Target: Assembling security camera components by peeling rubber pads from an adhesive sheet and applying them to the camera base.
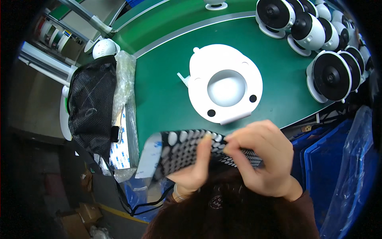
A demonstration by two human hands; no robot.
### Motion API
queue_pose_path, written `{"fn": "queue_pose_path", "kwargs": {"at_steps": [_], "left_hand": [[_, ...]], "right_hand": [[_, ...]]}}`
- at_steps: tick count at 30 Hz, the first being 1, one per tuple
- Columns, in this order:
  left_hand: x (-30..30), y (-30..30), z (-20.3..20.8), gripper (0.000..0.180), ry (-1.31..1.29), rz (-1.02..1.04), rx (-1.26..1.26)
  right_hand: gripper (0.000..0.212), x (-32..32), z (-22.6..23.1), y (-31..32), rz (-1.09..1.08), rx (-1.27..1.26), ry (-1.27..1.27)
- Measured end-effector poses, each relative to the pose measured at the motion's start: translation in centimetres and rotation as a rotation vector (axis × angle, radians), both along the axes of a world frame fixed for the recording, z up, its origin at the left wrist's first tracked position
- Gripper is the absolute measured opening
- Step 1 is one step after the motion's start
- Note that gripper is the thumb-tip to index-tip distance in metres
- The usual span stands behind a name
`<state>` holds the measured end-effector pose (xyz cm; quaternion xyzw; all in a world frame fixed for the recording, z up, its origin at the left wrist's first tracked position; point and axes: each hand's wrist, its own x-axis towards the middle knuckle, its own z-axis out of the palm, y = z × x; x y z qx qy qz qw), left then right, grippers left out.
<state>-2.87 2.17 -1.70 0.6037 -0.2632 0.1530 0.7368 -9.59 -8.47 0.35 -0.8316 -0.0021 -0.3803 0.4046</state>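
Observation:
Low in front of me, my left hand [193,171] grips a bendy sheet of round stickers [175,149], black with rows of pale dots and a whitish end. My right hand [264,159] is pinched at the sheet's upper edge; whatever its fingertips hold is too small and blurred to make out. Beyond them a white plastic housing [199,95] lies on the green table. It has a large round hollow in its middle. Two black round pads [211,113] sit near its near edge, and two bare round marks show farther up. A small white tab sticks out at its left.
Several white devices with black round fronts [330,75] crowd the right side of the table [159,99]. At left lie a black mesh bag [93,103] and clear bubble wrap [125,75]. Blue bins [326,155] stand at lower right. Cardboard [89,213] lies on the floor.

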Motion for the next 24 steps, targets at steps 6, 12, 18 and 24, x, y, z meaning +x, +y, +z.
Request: {"fn": "queue_pose_path", "kwargs": {"at_steps": [6, 12, 18, 24], "left_hand": [[1.6, -0.8, 0.3, 0.022, 0.293, -0.088, -0.056], [1.3, -0.8, 0.7, 0.014, 0.231, -0.095, -0.122], [1.7, -0.6, 0.2, 0.016, 0.186, -0.169, -0.106], [1.7, 0.0, 0.3, 0.018, 0.207, -0.208, -0.083]], "right_hand": [[0.010, 2.0, 3.4, -5.0, -0.235, 0.181, 0.040], [0.010, 3.9, 4.2, -5.8, -0.060, 0.254, 0.199], [0.009, 4.2, 4.3, -5.6, -0.128, 0.187, 0.206], [0.011, 4.6, 4.8, -6.9, -0.061, 0.157, 0.360]]}}
